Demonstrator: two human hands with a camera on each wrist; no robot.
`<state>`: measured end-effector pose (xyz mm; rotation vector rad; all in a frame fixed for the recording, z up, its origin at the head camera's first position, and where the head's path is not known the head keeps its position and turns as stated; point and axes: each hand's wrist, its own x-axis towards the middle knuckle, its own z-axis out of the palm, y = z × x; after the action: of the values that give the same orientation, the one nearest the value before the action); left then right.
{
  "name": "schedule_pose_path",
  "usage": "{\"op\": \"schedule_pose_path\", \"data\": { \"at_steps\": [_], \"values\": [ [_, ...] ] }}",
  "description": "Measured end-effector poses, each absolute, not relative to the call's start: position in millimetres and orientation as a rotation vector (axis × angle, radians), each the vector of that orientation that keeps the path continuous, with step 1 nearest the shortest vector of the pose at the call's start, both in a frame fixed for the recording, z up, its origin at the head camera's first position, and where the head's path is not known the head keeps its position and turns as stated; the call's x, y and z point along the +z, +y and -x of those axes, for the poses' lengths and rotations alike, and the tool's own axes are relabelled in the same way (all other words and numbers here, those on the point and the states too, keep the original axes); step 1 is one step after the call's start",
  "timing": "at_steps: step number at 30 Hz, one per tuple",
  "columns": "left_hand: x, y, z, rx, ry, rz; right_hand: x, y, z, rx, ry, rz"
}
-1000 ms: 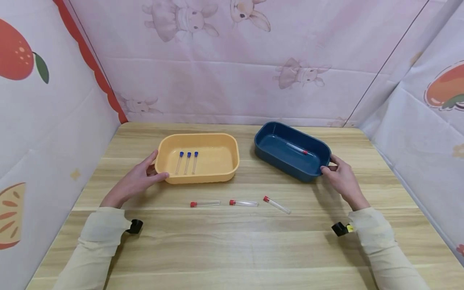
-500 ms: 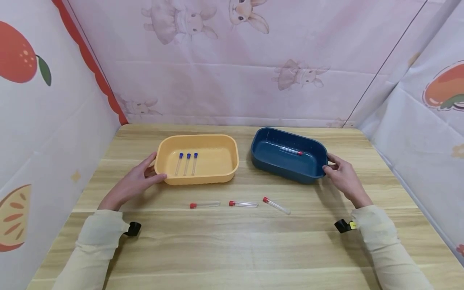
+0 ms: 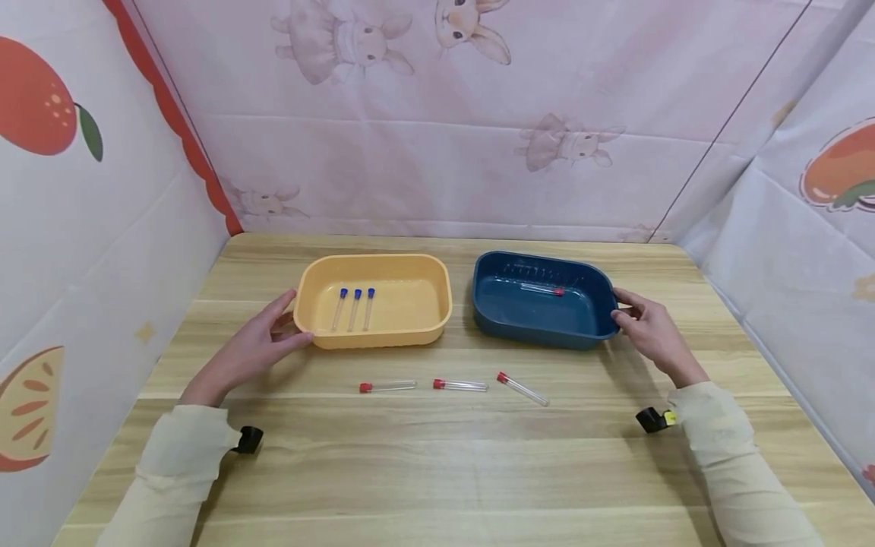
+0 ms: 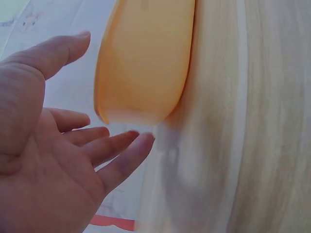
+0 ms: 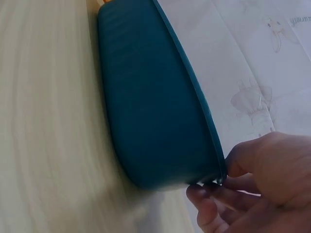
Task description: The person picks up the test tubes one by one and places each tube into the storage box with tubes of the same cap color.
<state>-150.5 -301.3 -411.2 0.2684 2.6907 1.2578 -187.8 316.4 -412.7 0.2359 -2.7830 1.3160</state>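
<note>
My left hand (image 3: 249, 351) is at the left end of the yellow basin (image 3: 417, 336); in the left wrist view its fingers (image 4: 124, 162) spread loosely beside the end wall. Inside that basin lie three clear test tubes (image 3: 354, 311) with blue caps, side by side. At the other side, my right hand (image 3: 652, 330) holds the right end of the dark blue basin (image 3: 533, 332), thumb at the rim and fingers curled against the outer end. One red-capped test tube (image 3: 543, 289) lies in the blue basin.
Three red-capped test tubes lie in front of the basins: a left one (image 3: 387, 387), a middle one (image 3: 461, 385) and a slanted right one (image 3: 522, 388). Printed cloth (image 3: 410, 167) walls the wooden table (image 3: 437, 471) at the back and sides.
The right hand has turned the blue basin from slanted to nearly level with the yellow one, its right end moving nearer. The red-capped tube inside shifted left. The yellow basin stays in place.
</note>
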Motion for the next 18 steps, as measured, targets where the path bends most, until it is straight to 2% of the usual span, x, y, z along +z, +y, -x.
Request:
{"op": "schedule_pose_path", "data": {
  "at_steps": [18],
  "values": [
    [-395,-279,121,1.194,3.039,-0.374,-411,324,195,1.264,-2.840,-0.301]
  ]
}}
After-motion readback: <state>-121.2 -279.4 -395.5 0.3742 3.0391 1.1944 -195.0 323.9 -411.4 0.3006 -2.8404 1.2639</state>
